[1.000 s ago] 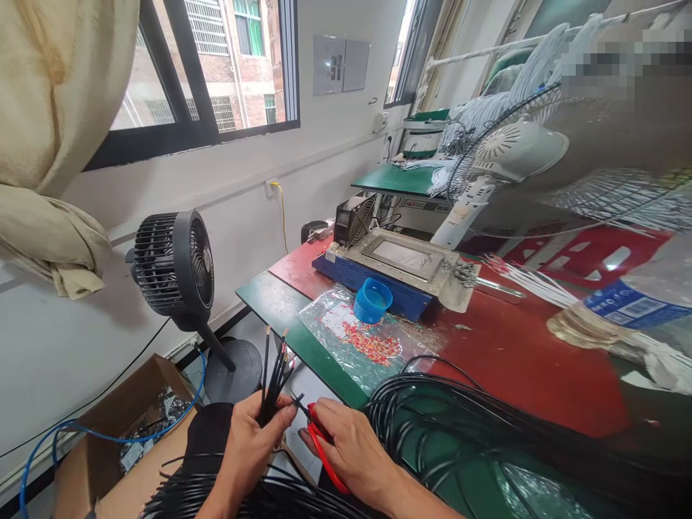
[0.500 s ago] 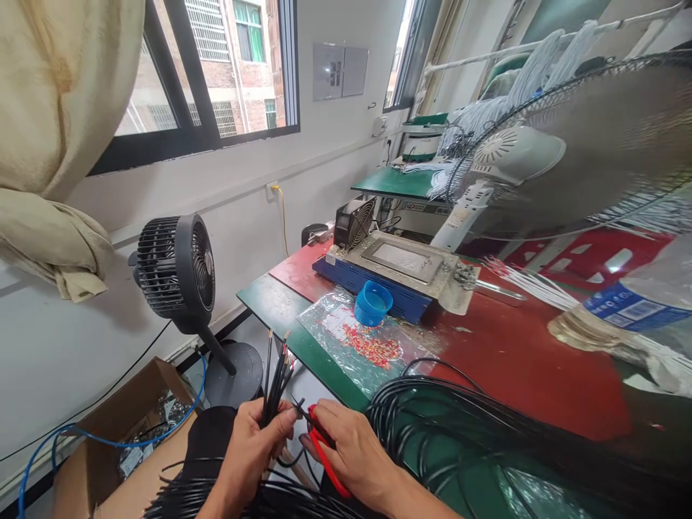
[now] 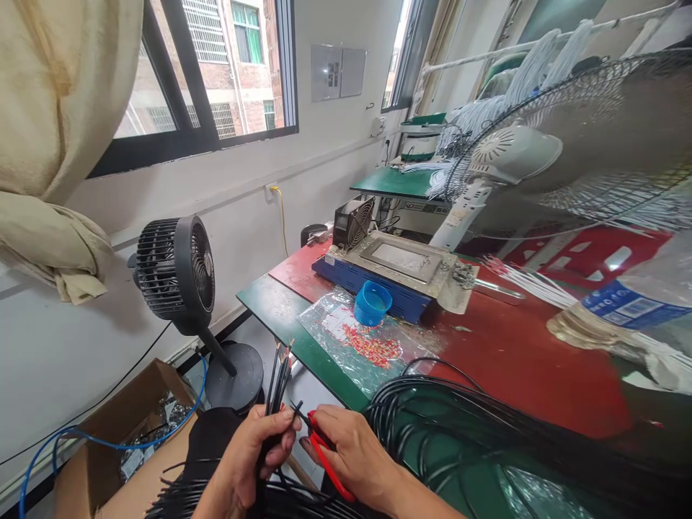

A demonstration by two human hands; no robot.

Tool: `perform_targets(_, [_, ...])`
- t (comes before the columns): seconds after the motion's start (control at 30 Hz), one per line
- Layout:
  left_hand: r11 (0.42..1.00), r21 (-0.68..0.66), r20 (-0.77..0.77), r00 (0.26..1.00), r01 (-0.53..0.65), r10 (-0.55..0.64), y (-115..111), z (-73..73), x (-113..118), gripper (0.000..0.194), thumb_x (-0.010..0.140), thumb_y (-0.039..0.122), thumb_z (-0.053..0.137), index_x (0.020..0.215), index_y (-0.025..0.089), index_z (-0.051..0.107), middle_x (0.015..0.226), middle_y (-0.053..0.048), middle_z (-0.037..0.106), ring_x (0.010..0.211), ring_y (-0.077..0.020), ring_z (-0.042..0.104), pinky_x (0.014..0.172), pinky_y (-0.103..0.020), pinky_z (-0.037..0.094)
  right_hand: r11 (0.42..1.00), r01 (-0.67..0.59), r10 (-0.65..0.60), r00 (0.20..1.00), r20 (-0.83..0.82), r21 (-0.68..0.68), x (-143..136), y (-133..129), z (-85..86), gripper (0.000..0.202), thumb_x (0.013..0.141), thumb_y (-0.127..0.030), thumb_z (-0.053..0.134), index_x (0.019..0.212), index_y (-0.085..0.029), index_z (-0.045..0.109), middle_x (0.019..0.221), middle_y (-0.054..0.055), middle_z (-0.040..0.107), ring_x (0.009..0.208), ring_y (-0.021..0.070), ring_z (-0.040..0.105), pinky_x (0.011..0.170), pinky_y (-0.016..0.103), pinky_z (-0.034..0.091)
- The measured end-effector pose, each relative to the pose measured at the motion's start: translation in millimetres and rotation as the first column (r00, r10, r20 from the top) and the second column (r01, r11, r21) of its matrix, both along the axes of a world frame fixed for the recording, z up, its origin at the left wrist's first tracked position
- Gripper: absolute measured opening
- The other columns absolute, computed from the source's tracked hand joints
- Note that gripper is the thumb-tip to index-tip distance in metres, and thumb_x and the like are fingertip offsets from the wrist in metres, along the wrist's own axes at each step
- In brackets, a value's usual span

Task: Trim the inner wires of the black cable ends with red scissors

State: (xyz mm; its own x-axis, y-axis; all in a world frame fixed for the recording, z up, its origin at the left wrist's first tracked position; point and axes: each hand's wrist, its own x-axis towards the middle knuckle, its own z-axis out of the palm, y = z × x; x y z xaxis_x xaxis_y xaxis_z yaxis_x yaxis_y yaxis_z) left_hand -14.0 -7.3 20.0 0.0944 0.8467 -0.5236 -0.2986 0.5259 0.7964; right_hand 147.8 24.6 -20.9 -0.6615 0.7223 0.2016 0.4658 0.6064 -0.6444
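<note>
My left hand [image 3: 251,450] is closed around a bundle of black cables [image 3: 277,382]. Their upper ends stand up above my fingers, with thin stripped wires, some reddish, at the tips. My right hand [image 3: 351,447] grips red-handled scissors [image 3: 331,465], whose dark tips point toward my left thumb and are close beside it. Part of the tool is hidden by my fingers, and I cannot tell whether its blades touch a cable. More black cables [image 3: 189,497] lie across my lap, below my hands.
A large coil of black cable [image 3: 400,411] lies on the table at right. Ahead are a plastic sheet with red scraps [image 3: 373,344], a blue cup [image 3: 373,303] and a blue heated-looking box [image 3: 373,288]. A black fan [image 3: 178,274] and an open carton [image 3: 81,447] stand left.
My left hand has turned slightly and its fingers have shifted on the bundle; the cable tips have moved a little right and down. My right hand stays nearly in place with the scissors.
</note>
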Motion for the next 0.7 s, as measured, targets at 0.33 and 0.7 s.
perform_targets(0.33, [0.969, -0.008, -0.074, 0.967, -0.246, 0.245, -10.5, -10.5, -5.9, 0.026, 0.072, 0.039, 0.056, 0.073, 0.013, 0.058, 0.049, 0.007, 0.04, 0.037, -0.0008, 0.022, 0.033, -0.016, 0.009, 0.906, 0.025, -0.109, 0.979, -0.175, -0.424, 4.2, 7.7, 15.3, 0.03, 0.077, -0.045, 0.055, 0.069, -0.015, 0.055, 0.064, -0.002, 0.048, 0.06, 0.0107, 0.04, 0.055, 0.023, 0.028])
perform_targets(0.7, [0.995, 0.037, -0.14, 0.985, -0.093, 0.098, -15.3, -20.4, 32.4, 0.037, 0.062, 0.047, 0.066, 0.057, 0.016, 0.047, 0.039, 0.009, 0.037, 0.033, -0.0015, 0.023, 0.034, -0.019, 0.008, 0.774, -0.009, -0.326, 0.851, -0.411, -0.633, 2.2, 3.9, 13.3, 0.04, 0.066, -0.052, 0.065, 0.06, -0.014, 0.056, 0.056, -0.001, 0.049, 0.054, 0.0091, 0.041, 0.051, 0.021, 0.032])
